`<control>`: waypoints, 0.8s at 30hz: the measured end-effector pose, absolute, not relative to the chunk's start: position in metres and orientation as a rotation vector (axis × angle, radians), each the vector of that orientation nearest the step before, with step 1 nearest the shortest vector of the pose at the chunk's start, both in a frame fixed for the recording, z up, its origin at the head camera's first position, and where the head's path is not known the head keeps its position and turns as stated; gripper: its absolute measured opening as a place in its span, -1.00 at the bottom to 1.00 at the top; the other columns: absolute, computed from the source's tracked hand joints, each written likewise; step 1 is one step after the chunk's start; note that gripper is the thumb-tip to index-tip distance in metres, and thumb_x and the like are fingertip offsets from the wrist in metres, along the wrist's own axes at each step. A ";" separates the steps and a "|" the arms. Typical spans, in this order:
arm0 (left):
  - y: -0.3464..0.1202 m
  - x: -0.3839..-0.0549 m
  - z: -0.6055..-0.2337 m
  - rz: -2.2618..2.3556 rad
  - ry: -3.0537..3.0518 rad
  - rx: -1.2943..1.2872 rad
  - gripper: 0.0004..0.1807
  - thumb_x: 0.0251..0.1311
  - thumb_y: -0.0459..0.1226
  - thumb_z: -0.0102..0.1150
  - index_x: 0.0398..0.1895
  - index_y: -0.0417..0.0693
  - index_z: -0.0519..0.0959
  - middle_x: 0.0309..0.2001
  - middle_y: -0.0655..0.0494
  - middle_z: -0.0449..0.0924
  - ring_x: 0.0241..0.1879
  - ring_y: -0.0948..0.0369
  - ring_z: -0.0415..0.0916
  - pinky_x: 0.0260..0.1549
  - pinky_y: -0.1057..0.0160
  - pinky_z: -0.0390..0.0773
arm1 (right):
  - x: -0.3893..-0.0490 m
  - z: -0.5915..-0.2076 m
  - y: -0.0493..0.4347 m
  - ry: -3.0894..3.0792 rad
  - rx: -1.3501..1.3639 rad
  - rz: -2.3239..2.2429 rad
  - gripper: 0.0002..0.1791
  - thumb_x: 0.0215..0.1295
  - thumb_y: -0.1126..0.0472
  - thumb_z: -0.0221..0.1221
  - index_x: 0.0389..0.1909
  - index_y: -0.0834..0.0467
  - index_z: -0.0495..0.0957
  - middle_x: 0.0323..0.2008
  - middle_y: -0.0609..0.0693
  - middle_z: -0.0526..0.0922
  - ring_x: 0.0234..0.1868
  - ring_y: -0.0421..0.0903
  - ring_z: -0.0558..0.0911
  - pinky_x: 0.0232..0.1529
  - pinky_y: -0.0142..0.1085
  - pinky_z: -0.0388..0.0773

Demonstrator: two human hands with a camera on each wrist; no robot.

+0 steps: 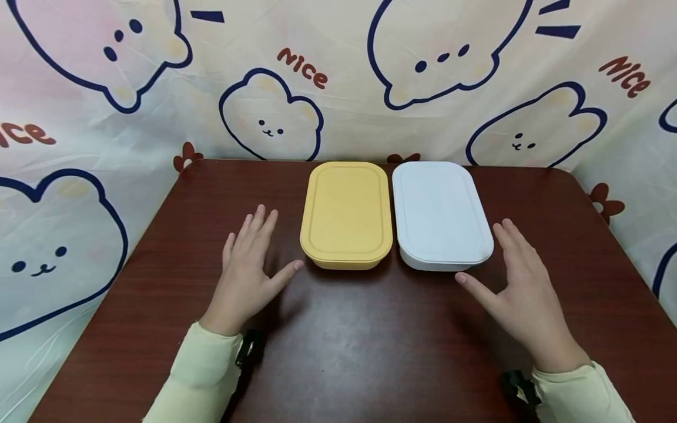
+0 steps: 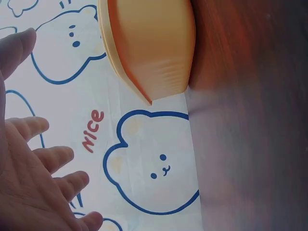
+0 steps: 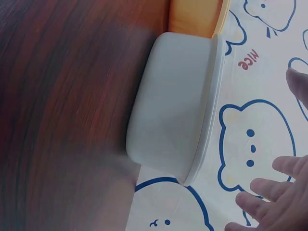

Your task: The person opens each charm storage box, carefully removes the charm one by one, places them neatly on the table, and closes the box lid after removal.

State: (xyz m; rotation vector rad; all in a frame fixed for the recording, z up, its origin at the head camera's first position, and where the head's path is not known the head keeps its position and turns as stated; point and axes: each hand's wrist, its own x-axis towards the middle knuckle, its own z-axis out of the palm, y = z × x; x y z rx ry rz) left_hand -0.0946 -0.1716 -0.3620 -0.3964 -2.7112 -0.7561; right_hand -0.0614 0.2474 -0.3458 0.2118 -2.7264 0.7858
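Two lidded rectangular containers stand side by side toward the back of the table: a yellow container [image 1: 347, 211] and a white container [image 1: 441, 212]. My left hand [image 1: 245, 276] hovers to the left of the yellow one with fingers spread and thumb pointing toward its near corner. To the right of the white one, my right hand [image 1: 520, 294] is also spread, its thumb near that container's front edge. Neither hand holds anything. The wrist views show the side of the yellow container [image 2: 151, 48] and the side of the white container [image 3: 168, 101], with their lids on.
The dark brown wooden table [image 1: 338, 352] has rounded back corners. Behind and around it hangs a pale cloth [image 1: 349, 117] printed with blue-outlined bears and the word "Nice". Dark straps [image 1: 248, 348] show at the wrists, beside pale sleeves.
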 end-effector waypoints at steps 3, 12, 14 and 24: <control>-0.172 -0.095 -0.363 -0.759 -2.714 -0.396 0.03 0.18 0.12 0.35 0.62 0.07 0.06 0.61 -0.04 -0.09 0.57 -0.10 -0.15 0.37 -0.39 -0.18 | -0.061 -0.346 0.243 -2.688 0.235 0.835 0.11 0.09 0.01 0.49 0.56 0.25 0.07 0.55 0.21 0.07 0.51 0.28 0.11 0.39 0.32 0.03; -0.169 -0.095 -0.365 -0.775 -2.717 -0.409 0.03 0.19 0.12 0.34 0.62 0.04 0.05 0.60 -0.06 -0.06 0.56 -0.09 -0.12 0.37 -0.38 -0.14 | -0.059 -0.345 0.226 -2.641 0.219 0.947 0.04 0.16 0.04 0.45 0.58 0.10 0.09 0.53 0.14 0.16 0.48 0.22 0.22 0.27 0.32 0.23; -0.169 -0.095 -0.365 -0.782 -2.717 -0.411 0.03 0.19 0.12 0.34 0.62 0.04 0.04 0.60 -0.05 -0.06 0.56 -0.09 -0.11 0.37 -0.38 -0.13 | -0.059 -0.345 0.221 -2.635 0.218 0.954 0.02 0.15 0.05 0.46 0.57 0.09 0.12 0.50 0.16 0.21 0.46 0.23 0.25 0.25 0.31 0.26; -0.166 -0.095 -0.366 -0.823 -2.693 -0.428 0.04 0.18 0.12 0.35 0.61 0.01 0.05 0.59 -0.01 -0.02 0.56 -0.05 -0.08 0.38 -0.36 -0.10 | -0.059 -0.344 0.203 -2.615 0.214 1.056 -0.07 0.16 0.08 0.46 0.52 0.06 0.23 0.44 0.12 0.35 0.35 0.28 0.40 0.23 0.24 0.34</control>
